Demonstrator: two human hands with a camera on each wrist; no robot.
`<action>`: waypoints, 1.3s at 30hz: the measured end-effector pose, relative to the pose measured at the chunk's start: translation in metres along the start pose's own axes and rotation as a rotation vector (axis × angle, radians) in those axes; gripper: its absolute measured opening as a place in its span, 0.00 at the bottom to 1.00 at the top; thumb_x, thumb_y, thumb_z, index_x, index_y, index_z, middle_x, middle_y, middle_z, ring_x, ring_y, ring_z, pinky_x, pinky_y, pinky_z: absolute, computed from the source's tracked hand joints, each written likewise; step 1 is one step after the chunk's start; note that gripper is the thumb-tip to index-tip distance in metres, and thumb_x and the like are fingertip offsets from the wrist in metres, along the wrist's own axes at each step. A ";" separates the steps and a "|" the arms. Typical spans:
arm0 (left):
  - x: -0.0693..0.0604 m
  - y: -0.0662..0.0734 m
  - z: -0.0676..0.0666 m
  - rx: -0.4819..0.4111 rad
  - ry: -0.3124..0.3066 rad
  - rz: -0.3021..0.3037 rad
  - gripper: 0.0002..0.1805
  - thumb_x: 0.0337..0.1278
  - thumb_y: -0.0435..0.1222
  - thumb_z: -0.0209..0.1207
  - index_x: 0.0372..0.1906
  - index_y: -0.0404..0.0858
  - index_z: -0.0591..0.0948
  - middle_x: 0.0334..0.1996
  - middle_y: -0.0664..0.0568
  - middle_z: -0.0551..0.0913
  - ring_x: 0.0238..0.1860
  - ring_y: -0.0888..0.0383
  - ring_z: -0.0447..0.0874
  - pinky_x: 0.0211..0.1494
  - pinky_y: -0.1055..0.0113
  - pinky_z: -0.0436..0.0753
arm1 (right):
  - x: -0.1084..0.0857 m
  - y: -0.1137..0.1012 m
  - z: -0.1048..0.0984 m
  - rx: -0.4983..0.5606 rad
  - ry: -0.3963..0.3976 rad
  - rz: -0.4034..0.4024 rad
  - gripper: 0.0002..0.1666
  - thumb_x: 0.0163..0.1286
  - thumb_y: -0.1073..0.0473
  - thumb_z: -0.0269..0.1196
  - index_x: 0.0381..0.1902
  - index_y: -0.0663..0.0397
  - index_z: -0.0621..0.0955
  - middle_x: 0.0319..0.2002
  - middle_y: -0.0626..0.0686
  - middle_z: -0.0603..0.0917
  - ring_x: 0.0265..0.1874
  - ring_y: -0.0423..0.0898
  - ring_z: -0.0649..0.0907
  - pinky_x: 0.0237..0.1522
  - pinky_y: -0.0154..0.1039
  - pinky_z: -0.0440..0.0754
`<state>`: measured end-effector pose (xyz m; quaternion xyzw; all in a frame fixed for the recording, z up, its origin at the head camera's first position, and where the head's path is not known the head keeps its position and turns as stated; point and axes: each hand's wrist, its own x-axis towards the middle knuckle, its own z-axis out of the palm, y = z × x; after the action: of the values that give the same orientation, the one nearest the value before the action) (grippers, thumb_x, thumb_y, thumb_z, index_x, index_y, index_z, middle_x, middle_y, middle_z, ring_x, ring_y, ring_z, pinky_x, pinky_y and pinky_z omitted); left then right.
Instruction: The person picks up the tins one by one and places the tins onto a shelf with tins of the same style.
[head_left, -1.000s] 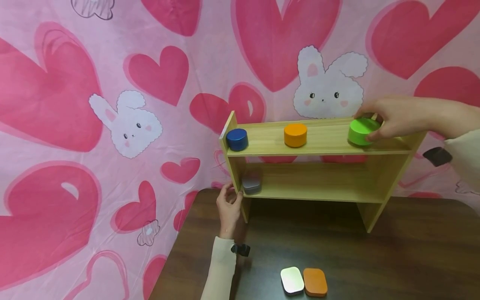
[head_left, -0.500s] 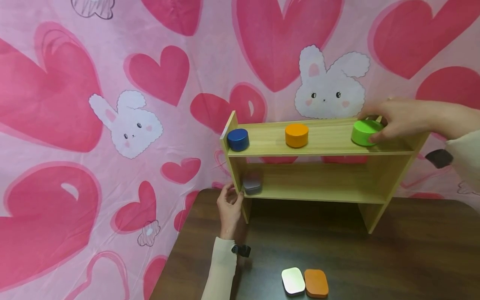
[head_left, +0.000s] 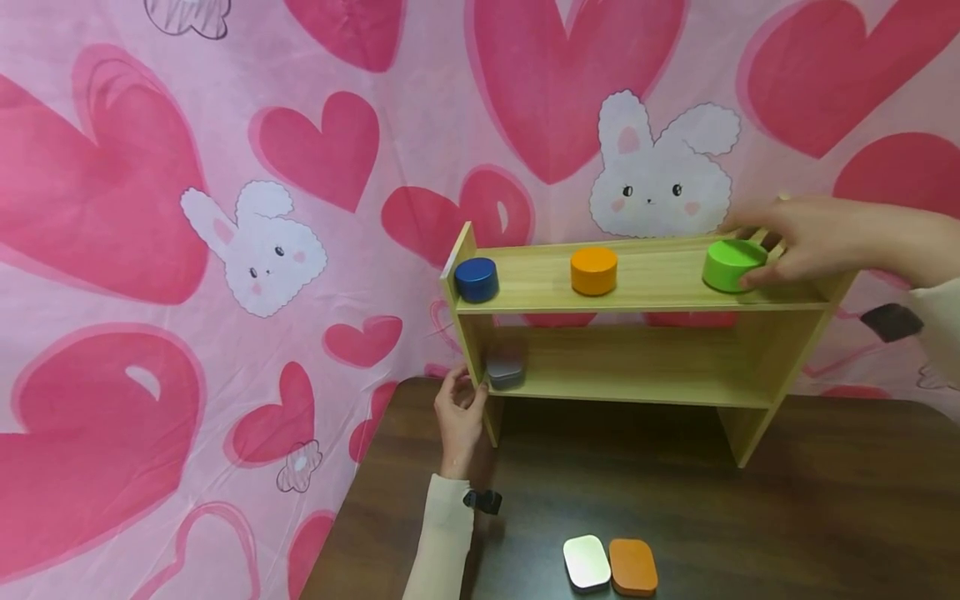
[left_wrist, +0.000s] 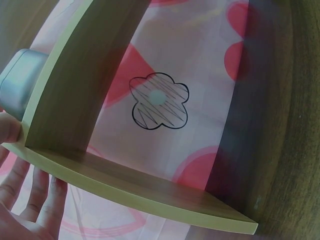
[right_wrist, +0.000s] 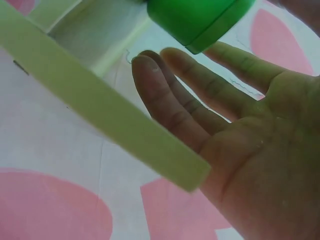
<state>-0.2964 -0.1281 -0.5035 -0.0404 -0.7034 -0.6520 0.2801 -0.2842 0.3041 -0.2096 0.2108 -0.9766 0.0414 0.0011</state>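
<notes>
A round green tin [head_left: 727, 266] stands on the top board of a wooden shelf [head_left: 637, 397], towards its right end. My right hand [head_left: 813, 242] is beside it, fingers loosened and spread; the right wrist view shows the fingers extended below the green tin [right_wrist: 197, 22]. Whether a fingertip still touches it is hard to tell. My left hand [head_left: 459, 417] holds the shelf's left side panel, thumb in front and fingers outside. Close to that thumb, a grey square tin [head_left: 505, 372] sits on the lower board; the left wrist view shows this tin [left_wrist: 22, 82] in part.
A round blue tin [head_left: 477, 279] stands at the top board's left end, and a round orange tin [head_left: 594, 272] near its middle. On the dark wooden table [head_left: 840, 500] lie a silver square tin [head_left: 587, 562] and an orange square tin [head_left: 633, 567], side by side.
The green tin shifted slightly right in my right hand, then stayed put as the fingers loosened and the hand drew a little to the right. My left hand keeps its hold on the shelf.
</notes>
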 end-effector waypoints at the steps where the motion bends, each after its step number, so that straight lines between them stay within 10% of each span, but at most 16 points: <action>1: 0.001 0.000 0.000 0.001 -0.004 -0.003 0.20 0.57 0.18 0.64 0.56 0.25 0.81 0.48 0.29 0.84 0.50 0.38 0.83 0.53 0.43 0.87 | -0.002 0.000 0.000 0.004 0.011 -0.006 0.45 0.57 0.55 0.78 0.70 0.61 0.73 0.58 0.67 0.83 0.51 0.64 0.85 0.47 0.62 0.85; 17: -0.002 -0.002 -0.007 0.005 -0.004 0.019 0.18 0.59 0.24 0.67 0.55 0.34 0.84 0.47 0.35 0.86 0.49 0.49 0.85 0.51 0.58 0.90 | -0.031 -0.006 0.007 0.012 0.203 -0.045 0.47 0.56 0.53 0.80 0.72 0.49 0.73 0.54 0.66 0.86 0.44 0.61 0.89 0.36 0.50 0.90; 24: 0.001 -0.004 -0.007 0.016 0.008 0.095 0.18 0.57 0.25 0.66 0.54 0.32 0.84 0.44 0.38 0.86 0.45 0.59 0.85 0.47 0.65 0.90 | -0.044 -0.006 0.017 0.065 0.395 -0.089 0.47 0.49 0.57 0.83 0.68 0.50 0.78 0.51 0.59 0.88 0.37 0.31 0.85 0.30 0.20 0.81; 28: 0.004 -0.005 -0.007 0.017 0.004 0.077 0.18 0.57 0.25 0.66 0.54 0.33 0.83 0.45 0.39 0.86 0.45 0.63 0.84 0.49 0.62 0.90 | -0.051 -0.015 0.025 0.127 0.426 -0.136 0.47 0.47 0.61 0.83 0.67 0.46 0.80 0.53 0.56 0.88 0.38 0.16 0.77 0.32 0.11 0.73; 39: 0.001 -0.003 -0.002 0.006 -0.006 0.014 0.19 0.59 0.22 0.66 0.56 0.30 0.83 0.48 0.34 0.86 0.49 0.48 0.84 0.53 0.44 0.88 | -0.058 -0.047 0.065 0.105 0.530 -0.378 0.49 0.32 0.62 0.87 0.59 0.49 0.84 0.43 0.44 0.90 0.38 0.27 0.82 0.41 0.14 0.73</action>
<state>-0.2979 -0.1307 -0.5058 -0.0463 -0.7058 -0.6480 0.2825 -0.2106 0.2801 -0.2719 0.3699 -0.8825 0.1441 0.2522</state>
